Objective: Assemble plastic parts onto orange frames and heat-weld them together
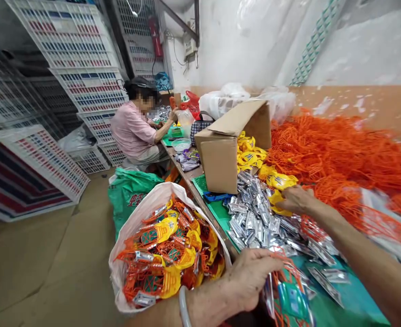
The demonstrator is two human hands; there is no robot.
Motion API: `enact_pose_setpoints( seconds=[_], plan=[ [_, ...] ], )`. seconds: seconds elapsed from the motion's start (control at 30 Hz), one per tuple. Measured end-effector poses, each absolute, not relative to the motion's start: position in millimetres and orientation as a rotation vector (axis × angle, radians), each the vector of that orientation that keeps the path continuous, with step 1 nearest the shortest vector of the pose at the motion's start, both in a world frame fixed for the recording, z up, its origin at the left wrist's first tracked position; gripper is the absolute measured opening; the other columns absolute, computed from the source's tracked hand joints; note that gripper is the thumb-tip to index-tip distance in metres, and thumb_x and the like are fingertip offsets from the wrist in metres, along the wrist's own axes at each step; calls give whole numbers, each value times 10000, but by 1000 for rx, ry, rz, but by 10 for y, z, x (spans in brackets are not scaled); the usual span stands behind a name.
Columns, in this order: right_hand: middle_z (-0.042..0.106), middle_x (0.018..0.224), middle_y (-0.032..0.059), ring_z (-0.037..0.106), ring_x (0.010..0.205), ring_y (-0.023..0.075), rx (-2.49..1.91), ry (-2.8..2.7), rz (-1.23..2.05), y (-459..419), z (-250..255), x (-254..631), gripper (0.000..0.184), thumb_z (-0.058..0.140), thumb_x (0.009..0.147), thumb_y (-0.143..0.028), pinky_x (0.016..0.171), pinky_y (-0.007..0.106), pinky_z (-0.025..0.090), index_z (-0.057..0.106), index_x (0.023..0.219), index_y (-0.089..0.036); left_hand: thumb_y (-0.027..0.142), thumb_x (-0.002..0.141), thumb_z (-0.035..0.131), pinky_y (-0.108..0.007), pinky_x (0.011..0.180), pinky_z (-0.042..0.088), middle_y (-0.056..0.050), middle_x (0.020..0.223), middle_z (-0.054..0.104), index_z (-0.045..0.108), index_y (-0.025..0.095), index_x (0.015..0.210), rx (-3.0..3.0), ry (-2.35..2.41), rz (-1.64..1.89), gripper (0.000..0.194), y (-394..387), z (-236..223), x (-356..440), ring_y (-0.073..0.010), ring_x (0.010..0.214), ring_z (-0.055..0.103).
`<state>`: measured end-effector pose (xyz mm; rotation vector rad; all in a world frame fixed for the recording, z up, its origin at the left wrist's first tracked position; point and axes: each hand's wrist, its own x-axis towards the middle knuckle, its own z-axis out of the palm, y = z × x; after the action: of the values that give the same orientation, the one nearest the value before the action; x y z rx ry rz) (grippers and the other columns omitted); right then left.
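Observation:
My left hand (246, 278), a light bracelet on its wrist, grips an orange plastic frame (291, 268) at the table's near edge. A shiny green piece (293, 299) sits in that frame, with silver parts alongside. Farther up the table, my right hand (298, 200) has its fingers closed on a yellow plastic part (278, 202); the fingertips are partly hidden. Loose silver parts (255, 218) lie heaped between my hands. More yellow parts (250, 152) spill out of a cardboard box (217, 159) lying on its side.
Left of the table, a white sack (117, 272) holds assembled orange-and-yellow pieces (168, 254). A green bag (132, 186) stands behind it. Tangled orange frames (340, 154) pile up along the wall. A co-worker (135, 122) sits farther along the table, near stacked crates (81, 59).

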<state>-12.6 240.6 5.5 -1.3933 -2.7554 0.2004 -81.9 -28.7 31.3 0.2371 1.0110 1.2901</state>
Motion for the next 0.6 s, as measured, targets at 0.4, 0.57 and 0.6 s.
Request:
enact_pose_setpoints(
  seconds=[0.4, 0.57, 0.6],
  plan=[
    [579, 1202, 89, 600, 1018, 211, -1273, -2613, 424, 2233, 91, 72, 320, 558, 908, -326, 854, 423, 518, 557, 1187, -168, 250, 658, 723, -203, 559, 408, -22, 641, 696, 753, 142, 715, 327, 1020, 1263, 125, -318, 258, -809, -108, 565, 556],
    [590, 1174, 83, 600, 1015, 215, -1186, -2327, 731, 2135, 266, 112, 314, 564, 904, -332, 855, 427, 512, 567, 1163, -155, 326, 556, 812, -212, 586, 442, -38, 665, 721, 752, 128, 715, 310, 1056, 1248, 261, -252, 175, -834, -128, 595, 597],
    [595, 1158, 79, 604, 996, 210, -1161, -2257, 822, 2085, 321, 135, 313, 561, 905, -340, 842, 418, 515, 569, 1155, -153, 337, 552, 819, -216, 585, 447, -45, 670, 728, 754, 125, 725, 300, 1048, 1249, 281, -240, 153, -843, -131, 590, 603]
  ],
)
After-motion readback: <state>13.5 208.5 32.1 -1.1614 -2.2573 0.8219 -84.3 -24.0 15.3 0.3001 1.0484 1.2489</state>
